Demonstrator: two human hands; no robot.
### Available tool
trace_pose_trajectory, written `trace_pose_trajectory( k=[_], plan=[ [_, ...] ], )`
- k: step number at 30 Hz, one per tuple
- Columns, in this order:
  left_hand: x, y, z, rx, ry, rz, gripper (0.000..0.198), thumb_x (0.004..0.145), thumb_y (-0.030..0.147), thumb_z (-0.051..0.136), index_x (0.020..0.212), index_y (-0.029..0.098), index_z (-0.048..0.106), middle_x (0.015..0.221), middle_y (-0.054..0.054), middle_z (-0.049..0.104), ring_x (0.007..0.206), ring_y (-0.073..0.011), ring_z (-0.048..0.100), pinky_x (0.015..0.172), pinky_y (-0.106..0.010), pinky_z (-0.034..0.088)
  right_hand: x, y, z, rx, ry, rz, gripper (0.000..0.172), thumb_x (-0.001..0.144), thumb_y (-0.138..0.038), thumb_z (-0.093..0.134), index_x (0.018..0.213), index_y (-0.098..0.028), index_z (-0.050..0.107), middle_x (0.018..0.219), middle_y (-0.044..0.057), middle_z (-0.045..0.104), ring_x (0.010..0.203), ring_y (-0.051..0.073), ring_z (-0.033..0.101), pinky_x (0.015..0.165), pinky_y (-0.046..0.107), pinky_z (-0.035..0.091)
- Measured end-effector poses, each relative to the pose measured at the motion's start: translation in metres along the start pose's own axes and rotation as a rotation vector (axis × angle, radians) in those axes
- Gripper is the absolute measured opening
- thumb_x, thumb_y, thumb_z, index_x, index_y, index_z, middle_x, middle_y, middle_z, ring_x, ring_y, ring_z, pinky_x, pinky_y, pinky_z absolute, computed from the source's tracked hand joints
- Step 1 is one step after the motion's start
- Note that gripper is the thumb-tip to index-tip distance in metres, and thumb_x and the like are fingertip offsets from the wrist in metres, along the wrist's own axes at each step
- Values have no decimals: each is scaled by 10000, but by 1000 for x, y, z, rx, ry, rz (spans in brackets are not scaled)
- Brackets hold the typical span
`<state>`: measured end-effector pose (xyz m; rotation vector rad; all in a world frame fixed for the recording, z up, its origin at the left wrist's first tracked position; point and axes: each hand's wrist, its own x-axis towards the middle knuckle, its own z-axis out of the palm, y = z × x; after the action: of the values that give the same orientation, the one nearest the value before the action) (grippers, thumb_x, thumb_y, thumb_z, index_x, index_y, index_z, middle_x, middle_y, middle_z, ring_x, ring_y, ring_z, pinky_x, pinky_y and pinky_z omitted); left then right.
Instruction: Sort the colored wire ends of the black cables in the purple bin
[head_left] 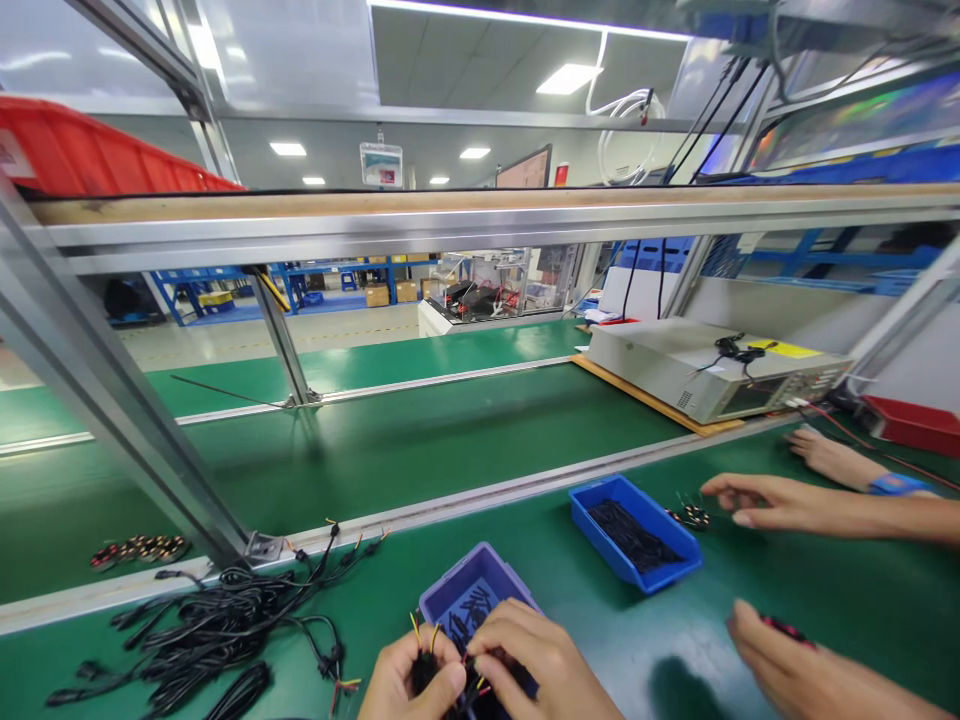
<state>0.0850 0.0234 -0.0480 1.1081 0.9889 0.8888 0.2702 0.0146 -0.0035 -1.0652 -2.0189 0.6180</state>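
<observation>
At the bottom centre, my left hand is closed around a black cable with thin yellow and red wire ends sticking up. My right hand is closed in a pinch right beside it, on coloured wire ends of black cabling. The exact spot between its fingertips is partly hidden. Just behind both hands, and partly covered by them, stands a purple-blue bin with small black pieces in it. To the left lies a tangled pile of black cables with bare coloured ends.
A blue bin of black pieces stands to the right. Other people's hands reach in from the right. A grey instrument sits behind, a metal post rises at left, and a shelf beam crosses above.
</observation>
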Motion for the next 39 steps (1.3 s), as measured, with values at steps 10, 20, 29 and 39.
trace_pose_trajectory(
  k=[10,20,29,39],
  plan=[
    [1,-5,-1,16,-12,54,566,639,712,759,654,172,590,567,32,485,532,-99,388,536,-227,311,4,-3,-1,57,177,0,188,820,-58,514,790,-201,632,740,7,668,638,130,621,598,200,477],
    [2,-10,-6,59,-24,88,535,655,675,776,663,156,643,607,11,538,565,-106,425,578,-231,335,2,-3,-2,-13,136,-109,217,793,-9,497,787,-205,590,726,10,651,682,142,609,624,215,462],
    [2,-14,-4,88,-41,80,527,674,678,757,660,162,651,615,2,569,588,-121,444,586,-236,347,0,0,-4,-103,10,-168,236,797,1,507,810,-203,625,757,24,684,705,160,636,698,253,497],
    [1,-5,-5,100,-68,55,564,657,719,739,675,166,632,587,6,559,553,-111,431,557,-234,336,-1,5,7,310,184,116,116,884,-136,592,886,-206,684,822,24,693,650,137,693,595,194,552]
  ],
)
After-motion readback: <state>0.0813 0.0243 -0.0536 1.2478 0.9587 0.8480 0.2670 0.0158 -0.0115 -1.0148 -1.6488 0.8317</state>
